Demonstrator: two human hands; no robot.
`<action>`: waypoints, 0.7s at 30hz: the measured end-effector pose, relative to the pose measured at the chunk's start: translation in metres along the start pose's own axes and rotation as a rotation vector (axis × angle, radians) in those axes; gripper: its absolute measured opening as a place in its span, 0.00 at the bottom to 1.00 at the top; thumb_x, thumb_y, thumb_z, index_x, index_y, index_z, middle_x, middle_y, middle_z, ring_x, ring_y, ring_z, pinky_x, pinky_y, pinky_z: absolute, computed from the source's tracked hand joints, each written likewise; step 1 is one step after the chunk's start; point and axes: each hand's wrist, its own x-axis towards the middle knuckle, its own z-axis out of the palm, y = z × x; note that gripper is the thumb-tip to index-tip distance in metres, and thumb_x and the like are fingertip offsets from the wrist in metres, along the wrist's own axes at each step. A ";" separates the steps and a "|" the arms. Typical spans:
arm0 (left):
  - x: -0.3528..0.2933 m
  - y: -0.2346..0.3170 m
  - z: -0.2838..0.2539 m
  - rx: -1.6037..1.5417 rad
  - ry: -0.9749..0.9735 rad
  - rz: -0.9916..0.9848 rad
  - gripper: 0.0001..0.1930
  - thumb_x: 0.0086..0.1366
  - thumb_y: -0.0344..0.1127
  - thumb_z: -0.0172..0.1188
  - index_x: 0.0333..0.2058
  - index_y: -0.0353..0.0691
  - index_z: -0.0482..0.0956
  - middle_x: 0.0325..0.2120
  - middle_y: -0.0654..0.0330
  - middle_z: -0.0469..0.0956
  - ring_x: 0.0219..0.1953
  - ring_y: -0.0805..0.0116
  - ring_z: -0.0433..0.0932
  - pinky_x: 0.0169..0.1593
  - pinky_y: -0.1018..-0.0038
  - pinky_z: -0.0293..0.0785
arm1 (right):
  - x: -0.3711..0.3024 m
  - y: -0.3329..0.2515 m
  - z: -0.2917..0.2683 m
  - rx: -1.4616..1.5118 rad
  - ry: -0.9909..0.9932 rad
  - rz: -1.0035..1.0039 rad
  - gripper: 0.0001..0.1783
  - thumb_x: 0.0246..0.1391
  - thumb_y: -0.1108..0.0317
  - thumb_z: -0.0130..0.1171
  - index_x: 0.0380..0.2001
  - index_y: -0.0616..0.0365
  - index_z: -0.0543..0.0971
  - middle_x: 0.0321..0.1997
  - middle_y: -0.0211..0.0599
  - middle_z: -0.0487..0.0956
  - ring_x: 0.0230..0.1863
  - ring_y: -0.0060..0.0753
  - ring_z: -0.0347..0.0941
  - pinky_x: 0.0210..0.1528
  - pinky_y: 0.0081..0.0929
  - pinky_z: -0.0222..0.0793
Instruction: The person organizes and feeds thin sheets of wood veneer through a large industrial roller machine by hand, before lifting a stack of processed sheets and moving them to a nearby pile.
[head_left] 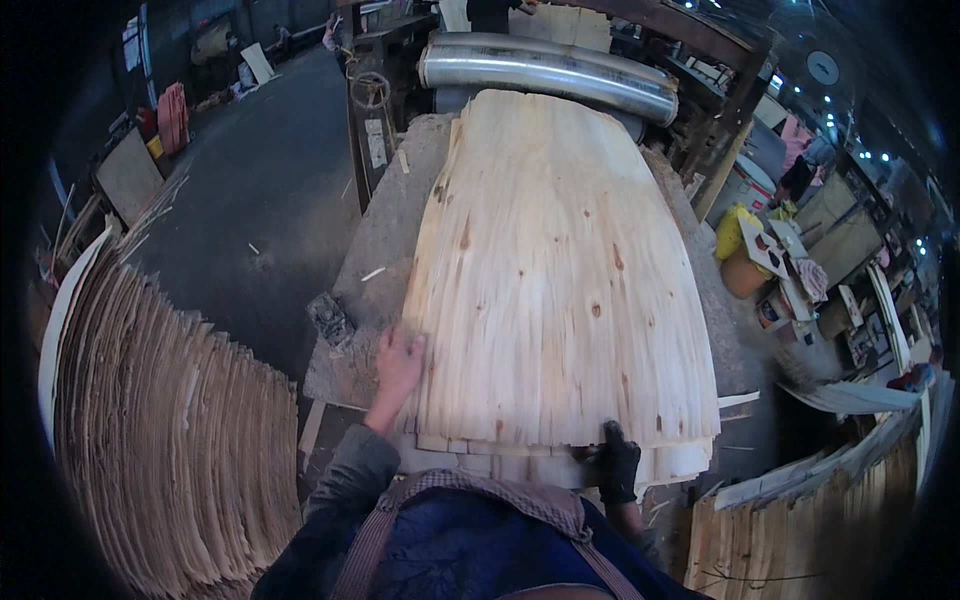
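Observation:
A large pale wood veneer sheet (555, 280) lies on top of a stack of veneer on a rough grey work table (385, 230). My left hand (398, 362), bare, rests flat on the sheet's left edge near the front corner. My right hand (617, 462), in a black glove, pinches the front edge of the sheet near its right corner. The sheet's far end reaches a shiny metal roller (550, 70) at the back of the table.
A tall pile of curved veneer sheets (170, 430) stands at my left. More veneer stacks (800, 510) sit at lower right. A dark block (330, 320) lies on the table's left edge. Boxes and a yellow bag (740, 235) crowd the right; dark floor (270, 190) lies left.

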 end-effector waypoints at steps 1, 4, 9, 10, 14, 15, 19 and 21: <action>-0.001 0.001 0.011 0.005 -0.011 0.040 0.28 0.57 0.45 0.50 0.54 0.40 0.60 0.53 0.47 0.58 0.55 0.50 0.59 0.54 0.59 0.59 | -0.001 0.007 0.006 0.018 0.013 0.030 0.10 0.55 0.65 0.46 0.32 0.55 0.77 0.11 0.35 0.73 0.13 0.30 0.70 0.18 0.27 0.64; -0.012 0.007 0.035 0.201 0.125 0.085 0.26 0.58 0.45 0.49 0.55 0.43 0.59 0.53 0.47 0.59 0.56 0.50 0.56 0.55 0.55 0.56 | -0.001 0.009 0.011 0.271 -0.009 0.193 0.10 0.52 0.66 0.49 0.35 0.55 0.76 0.11 0.35 0.72 0.13 0.32 0.70 0.17 0.26 0.65; -0.016 0.019 0.027 0.106 0.051 0.026 0.26 0.59 0.45 0.47 0.54 0.43 0.59 0.54 0.48 0.56 0.58 0.50 0.54 0.55 0.53 0.53 | 0.001 0.003 0.008 0.166 0.041 0.103 0.10 0.54 0.66 0.47 0.34 0.56 0.76 0.10 0.34 0.72 0.13 0.30 0.70 0.17 0.24 0.65; -0.016 0.020 0.027 0.115 0.051 0.024 0.26 0.58 0.45 0.48 0.54 0.42 0.59 0.55 0.48 0.55 0.57 0.50 0.54 0.55 0.53 0.53 | 0.001 0.003 0.008 0.019 0.085 0.023 0.11 0.56 0.65 0.45 0.33 0.56 0.77 0.10 0.34 0.72 0.13 0.29 0.70 0.17 0.24 0.65; -0.017 0.015 0.031 0.085 0.085 0.069 0.26 0.58 0.44 0.48 0.54 0.42 0.59 0.55 0.47 0.55 0.58 0.49 0.53 0.55 0.53 0.54 | -0.005 0.022 0.024 0.267 0.035 0.219 0.13 0.56 0.63 0.46 0.31 0.59 0.77 0.09 0.36 0.71 0.12 0.30 0.68 0.17 0.27 0.63; -0.017 0.015 0.034 0.088 0.086 0.065 0.26 0.58 0.44 0.48 0.54 0.41 0.59 0.55 0.47 0.55 0.58 0.49 0.53 0.55 0.53 0.54 | -0.007 0.029 0.026 0.268 0.036 0.219 0.12 0.54 0.64 0.47 0.32 0.60 0.76 0.10 0.37 0.70 0.12 0.32 0.68 0.17 0.29 0.63; -0.019 0.013 0.031 0.067 0.086 0.076 0.26 0.58 0.44 0.47 0.54 0.41 0.60 0.55 0.47 0.55 0.58 0.49 0.53 0.55 0.53 0.54 | 0.001 -0.011 0.011 0.454 0.064 0.274 0.14 0.45 0.65 0.53 0.36 0.60 0.75 0.10 0.41 0.69 0.13 0.40 0.67 0.17 0.34 0.60; -0.019 0.013 0.031 0.080 0.091 0.063 0.26 0.58 0.44 0.47 0.54 0.41 0.60 0.55 0.48 0.55 0.57 0.50 0.53 0.54 0.52 0.54 | -0.001 -0.011 0.010 0.285 0.098 0.168 0.17 0.41 0.65 0.55 0.37 0.59 0.74 0.10 0.42 0.69 0.14 0.42 0.67 0.18 0.36 0.60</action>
